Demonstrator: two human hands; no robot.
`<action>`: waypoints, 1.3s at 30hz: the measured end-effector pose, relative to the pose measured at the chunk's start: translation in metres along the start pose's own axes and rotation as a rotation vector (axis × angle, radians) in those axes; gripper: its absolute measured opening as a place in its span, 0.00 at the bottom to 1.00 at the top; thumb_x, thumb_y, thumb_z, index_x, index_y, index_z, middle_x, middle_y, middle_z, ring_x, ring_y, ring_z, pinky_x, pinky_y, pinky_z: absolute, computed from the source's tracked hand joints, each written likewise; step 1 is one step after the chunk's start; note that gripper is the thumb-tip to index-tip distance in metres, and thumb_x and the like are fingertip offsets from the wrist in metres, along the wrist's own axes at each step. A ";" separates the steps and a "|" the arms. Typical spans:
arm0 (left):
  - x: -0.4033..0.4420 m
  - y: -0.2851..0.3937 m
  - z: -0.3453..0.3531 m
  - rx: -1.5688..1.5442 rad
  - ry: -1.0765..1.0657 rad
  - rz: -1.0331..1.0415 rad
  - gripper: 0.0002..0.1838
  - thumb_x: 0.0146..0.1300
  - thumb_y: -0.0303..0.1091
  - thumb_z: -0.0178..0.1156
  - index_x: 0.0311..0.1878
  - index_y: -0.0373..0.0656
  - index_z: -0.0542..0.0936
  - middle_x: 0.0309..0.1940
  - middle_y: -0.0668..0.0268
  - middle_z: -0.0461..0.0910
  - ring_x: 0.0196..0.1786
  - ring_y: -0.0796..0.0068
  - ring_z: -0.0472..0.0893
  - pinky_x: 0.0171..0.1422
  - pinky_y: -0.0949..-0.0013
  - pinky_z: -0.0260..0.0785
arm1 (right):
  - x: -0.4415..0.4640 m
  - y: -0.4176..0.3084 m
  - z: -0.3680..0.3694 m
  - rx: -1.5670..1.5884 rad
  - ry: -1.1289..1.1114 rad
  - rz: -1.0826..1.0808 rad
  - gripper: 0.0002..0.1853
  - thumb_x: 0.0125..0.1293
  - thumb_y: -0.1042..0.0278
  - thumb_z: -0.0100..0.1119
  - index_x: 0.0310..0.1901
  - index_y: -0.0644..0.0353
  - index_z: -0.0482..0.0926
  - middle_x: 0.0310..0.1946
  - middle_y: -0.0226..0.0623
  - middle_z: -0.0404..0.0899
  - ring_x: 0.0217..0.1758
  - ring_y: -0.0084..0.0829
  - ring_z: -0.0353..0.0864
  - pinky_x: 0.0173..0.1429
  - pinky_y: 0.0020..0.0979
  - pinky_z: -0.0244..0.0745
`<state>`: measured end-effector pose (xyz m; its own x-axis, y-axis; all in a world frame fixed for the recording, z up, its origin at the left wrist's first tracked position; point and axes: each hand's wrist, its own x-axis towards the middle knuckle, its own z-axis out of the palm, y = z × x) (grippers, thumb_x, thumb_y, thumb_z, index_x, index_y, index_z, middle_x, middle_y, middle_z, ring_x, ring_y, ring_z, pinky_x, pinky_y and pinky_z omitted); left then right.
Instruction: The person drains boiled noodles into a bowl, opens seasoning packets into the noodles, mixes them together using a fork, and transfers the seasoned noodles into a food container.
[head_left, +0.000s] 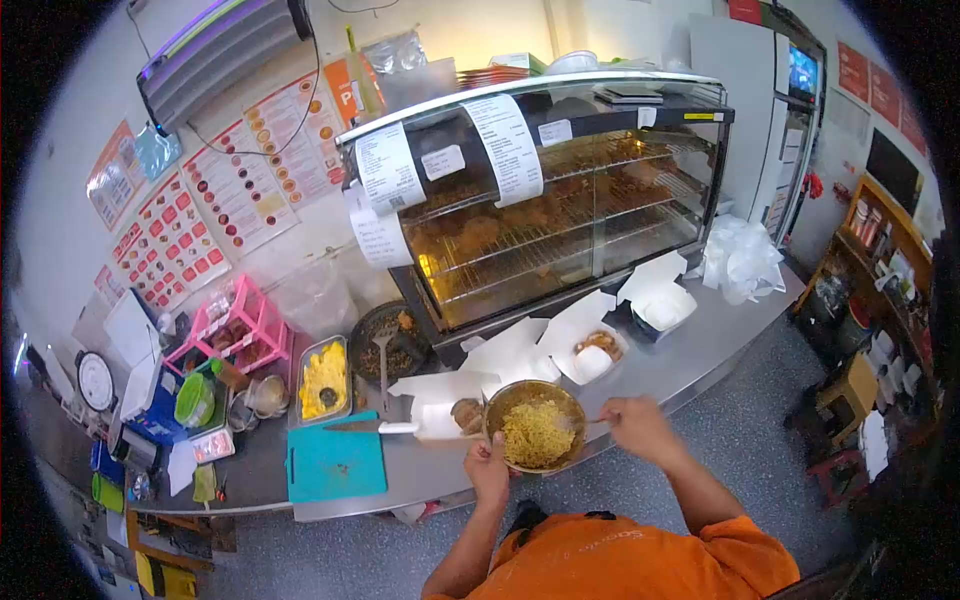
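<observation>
My left hand grips the near left rim of a round metal bowl. Yellow food in small strands or grains fills it; I cannot tell whether it is noodles or rice. My right hand is closed around the handle of a spoon-like utensil, whose blurred end lies in the food. Partly behind the bowl, an open white takeaway box holds a brown piece of food. Another open box, beyond the bowl, contains brown food and something white.
Left of the bowl are a knife, a turquoise cutting board, a tray of yellow food and a dark pan with a ladle. A glass food warmer stands behind. Farther right are another open box and plastic bags.
</observation>
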<state>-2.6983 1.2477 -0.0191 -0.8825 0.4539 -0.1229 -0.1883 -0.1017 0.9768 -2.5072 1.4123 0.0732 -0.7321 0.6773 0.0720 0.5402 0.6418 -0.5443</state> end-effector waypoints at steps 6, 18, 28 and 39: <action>0.052 0.006 0.012 -0.007 -0.087 0.041 0.17 0.66 0.40 0.62 0.26 0.44 0.68 0.17 0.69 0.72 0.15 0.78 0.73 0.13 0.71 0.67 | 0.057 0.000 -0.002 -0.378 -0.107 0.062 0.11 0.56 0.63 0.56 0.39 0.54 0.83 0.29 0.44 0.83 0.39 0.47 0.83 0.43 0.49 0.76; 0.100 0.022 0.012 -0.035 -0.260 0.026 0.20 0.64 0.37 0.63 0.22 0.43 0.65 0.18 0.68 0.69 0.12 0.79 0.70 0.09 0.72 0.66 | 0.165 -0.003 0.051 -0.288 -0.194 -0.436 0.13 0.61 0.68 0.52 0.44 0.46 0.84 0.35 0.40 0.84 0.37 0.43 0.83 0.40 0.44 0.74; 0.105 0.027 0.032 0.011 0.002 -0.021 0.22 0.64 0.40 0.64 0.22 0.44 0.63 0.17 0.70 0.66 0.12 0.78 0.70 0.11 0.70 0.66 | 0.160 0.006 0.033 -0.417 -0.347 -0.371 0.11 0.53 0.69 0.56 0.38 0.53 0.84 0.34 0.45 0.83 0.40 0.43 0.83 0.45 0.43 0.76; 0.097 0.044 0.046 -0.062 0.088 0.026 0.19 0.66 0.41 0.61 0.27 0.43 0.64 0.19 0.69 0.68 0.13 0.79 0.72 0.11 0.73 0.66 | 0.157 -0.017 0.035 -0.320 -0.215 -0.326 0.11 0.53 0.71 0.55 0.37 0.60 0.82 0.28 0.51 0.82 0.33 0.49 0.83 0.39 0.48 0.77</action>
<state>-2.7722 1.3276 0.0202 -0.9213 0.3714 -0.1155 -0.1891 -0.1682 0.9674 -2.6459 1.4953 0.0642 -0.9346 0.3557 0.0037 0.3448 0.9084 -0.2365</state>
